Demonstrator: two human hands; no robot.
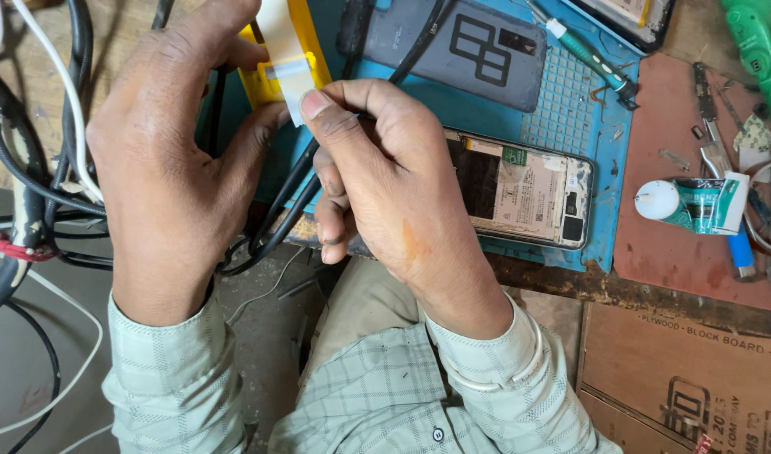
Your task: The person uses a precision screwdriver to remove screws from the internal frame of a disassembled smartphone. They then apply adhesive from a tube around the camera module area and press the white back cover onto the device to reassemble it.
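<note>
My left hand (171,160) grips a yellow tape roll (306,50) from the left, fingers wrapped behind it. My right hand (381,168) pinches the loose white end of the tape (289,92) between thumb and forefinger, right against the roll. Both hands are raised over the near edge of a blue work mat (570,109). An opened phone (528,189) with its insides exposed lies on the mat just right of my right hand. A grey phone back cover (465,50) lies beyond it.
Black and white cables (49,160) tangle at the left. A green-handled screwdriver (583,55) lies on the mat's far side. A squeezed glue tube (697,206) and small metal tools rest on a reddish board (680,261) at the right. A cardboard box (680,378) sits below.
</note>
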